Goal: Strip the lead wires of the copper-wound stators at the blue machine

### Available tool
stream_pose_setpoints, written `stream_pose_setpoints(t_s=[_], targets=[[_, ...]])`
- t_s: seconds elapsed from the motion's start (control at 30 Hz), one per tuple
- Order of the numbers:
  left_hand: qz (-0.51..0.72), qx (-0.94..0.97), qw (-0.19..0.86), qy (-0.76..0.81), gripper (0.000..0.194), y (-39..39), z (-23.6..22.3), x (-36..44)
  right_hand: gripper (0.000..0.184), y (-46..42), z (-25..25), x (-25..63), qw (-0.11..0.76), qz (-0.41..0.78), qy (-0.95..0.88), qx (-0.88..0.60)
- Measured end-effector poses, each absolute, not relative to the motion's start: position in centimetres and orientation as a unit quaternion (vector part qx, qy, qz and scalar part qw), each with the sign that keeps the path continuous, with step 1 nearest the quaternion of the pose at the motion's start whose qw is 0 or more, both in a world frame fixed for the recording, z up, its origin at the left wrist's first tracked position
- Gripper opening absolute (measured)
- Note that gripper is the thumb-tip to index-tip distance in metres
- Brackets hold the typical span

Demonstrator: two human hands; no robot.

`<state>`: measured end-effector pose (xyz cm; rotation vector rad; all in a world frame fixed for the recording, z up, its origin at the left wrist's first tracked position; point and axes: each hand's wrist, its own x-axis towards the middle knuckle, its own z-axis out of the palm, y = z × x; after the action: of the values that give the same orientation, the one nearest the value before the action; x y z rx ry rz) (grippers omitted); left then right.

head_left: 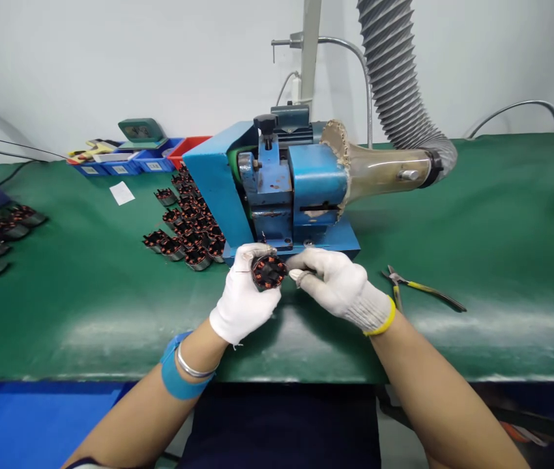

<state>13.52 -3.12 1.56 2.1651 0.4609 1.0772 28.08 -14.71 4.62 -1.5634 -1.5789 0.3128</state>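
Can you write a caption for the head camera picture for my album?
The gloved left hand holds a black-and-copper part, the right hand close beside it, before a blue machine.

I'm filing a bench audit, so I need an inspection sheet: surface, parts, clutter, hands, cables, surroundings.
Surface: green bench top, glossy.
Job's things: one copper-wound part in hand; similar parts beside the blue machine, more at far left.
Clutter: pliers right of the machine; paper slip; blue bins and a red bin at the back.
Hands: gloved left hand holds the part; gloved right hand has its fingertips at the part's right side, grip unclear.
Cables: grey cable, back right; dark cables, back left.
Surroundings: white wall; ribbed hose above the bench.
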Motion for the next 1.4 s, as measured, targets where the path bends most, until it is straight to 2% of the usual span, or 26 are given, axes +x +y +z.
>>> stream_pose_setpoints(t_s=[0.07,0.13,0.2,0.27,0.33,0.43,0.47,0.6,0.77,0.93,1.03,1.13,1.2,1.33,1.4], targets=[[0.423,0.833,0.311,0.176,0.051,-3.3,1.7,13.5,0.017,-14.9,4.8,28.5,0.399,0.138,-0.631,-0.651],[0.432,0.832,0.299,0.177,0.049,-3.6,1.9,13.6,0.015,-15.4,5.1,29.5,0.384,0.103,-0.608,-0.687],[0.44,0.827,0.3,0.179,0.048,-3.8,1.9,13.7,0.017,-16.0,5.6,30.8,0.4,0.036,-0.553,-0.73],[0.459,0.815,0.302,0.186,0.047,-3.7,1.9,13.8,0.02,-16.5,6.1,31.7,0.442,0.018,-0.487,-0.753],[0.491,0.803,0.283,0.186,0.047,-3.5,1.8,14.0,0.023,-16.6,6.3,31.7,0.451,0.104,-0.478,-0.746],[0.531,0.797,0.23,0.171,0.047,-3.3,1.6,14.2,0.025,-15.4,5.7,29.7,0.417,0.28,-0.55,-0.667],[0.536,0.798,0.218,0.165,0.048,-3.3,1.5,14.2,0.027,-14.8,5.3,28.7,0.441,0.307,-0.552,-0.638],[0.515,0.82,0.207,0.14,0.05,-3.6,1.3,14.3,0.032,-12.6,3.3,25.5,0.645,0.316,-0.39,-0.576],[0.458,0.848,0.236,0.125,0.046,-4.2,1.6,14.3,0.024,-12.5,3.5,26.3,0.702,0.327,-0.276,-0.57],[0.467,0.817,0.265,0.208,0.051,-4.7,1.7,14.2,0.022,-12.8,4.5,28.8,0.809,0.257,-0.137,-0.511],[0.435,0.824,0.286,0.225,0.065,-4.7,1.7,14.1,0.027,-12.7,4.3,28.2,0.752,0.326,-0.213,-0.531],[0.405,0.84,0.289,0.216,0.059,-4.9,1.8,14.0,0.024,-12.6,3.8,27.4,0.688,0.364,-0.292,-0.556],[0.412,0.833,0.296,0.222,0.054,-5.1,1.8,14.2,0.022,-12.6,3.7,27.8,0.71,0.327,-0.276,-0.56],[0.393,0.804,0.359,0.265,0.054,-5.6,1.9,15.1,0.025,-12.6,3.7,29.7,0.808,0.219,-0.16,-0.523],[0.38,0.796,0.379,0.28,0.053,-5.6,2.2,15.8,0.027,-12.8,3.9,29.7,0.788,0.21,-0.175,-0.552]])
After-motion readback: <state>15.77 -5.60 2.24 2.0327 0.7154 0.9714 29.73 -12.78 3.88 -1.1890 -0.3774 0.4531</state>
